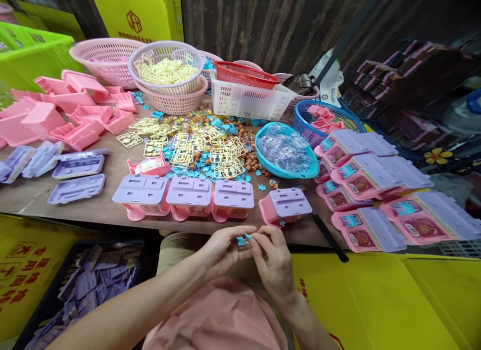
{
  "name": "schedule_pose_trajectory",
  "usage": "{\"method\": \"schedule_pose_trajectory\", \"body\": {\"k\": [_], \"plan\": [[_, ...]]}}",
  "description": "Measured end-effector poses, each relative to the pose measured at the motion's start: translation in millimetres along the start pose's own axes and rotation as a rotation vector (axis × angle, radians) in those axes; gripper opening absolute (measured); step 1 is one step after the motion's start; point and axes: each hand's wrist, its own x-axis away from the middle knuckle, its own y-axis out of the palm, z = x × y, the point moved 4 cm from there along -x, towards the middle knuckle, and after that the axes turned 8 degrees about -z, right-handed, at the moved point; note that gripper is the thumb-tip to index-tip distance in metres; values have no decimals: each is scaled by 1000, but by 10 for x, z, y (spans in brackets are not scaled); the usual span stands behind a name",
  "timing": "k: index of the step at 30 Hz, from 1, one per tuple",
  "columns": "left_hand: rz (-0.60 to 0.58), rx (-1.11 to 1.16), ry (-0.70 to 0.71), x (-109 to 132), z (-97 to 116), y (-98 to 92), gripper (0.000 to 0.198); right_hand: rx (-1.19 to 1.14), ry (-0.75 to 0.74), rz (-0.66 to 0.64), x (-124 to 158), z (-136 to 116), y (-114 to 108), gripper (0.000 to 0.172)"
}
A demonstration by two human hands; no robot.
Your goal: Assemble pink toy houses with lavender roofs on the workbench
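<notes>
Lower centre: left hand [224,248] half-curled, cradling small blue pieces [241,240], likely to steady them; right hand [272,257], fingertips nearly together, pinches one, presumably for fine control. Just above, purple-lidded boxes [189,194] stand lined up, probably for reach; cream frames [183,152] heap mid-frame.

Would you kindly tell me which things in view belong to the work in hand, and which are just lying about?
Likely the work:
small blue pieces in the fingers
lidded pink boxes
loose purple lids
cream frames

Likely just lying about:
yellow flower shape
white bag
yellow carton
</notes>
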Motion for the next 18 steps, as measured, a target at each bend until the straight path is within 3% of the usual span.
{"method": "schedule_pose_trajectory", "body": {"k": [3,7,8,10,12,15,18], "plan": [[0,-513,114,104,60,-71,19,-147,157,27,-21,57,-20,21],[194,-1581,615,326,562,43,24,-313,368,-90,-25,182,91,21],[271,-1836,672,340,708,78,26,-339,385,-114,-27,199,132,20],[322,-2256,648,266,978,124,42,-367,402,-146,-35,212,214,20],[304,-2518,505,110,1207,128,58,-385,409,-170,-51,206,291,21],[194,-2658,302,-135,1417,143,57,-387,402,-179,-92,182,356,22],[116,-2661,239,-297,1487,207,58,-372,383,-121,-159,181,352,19]]}}
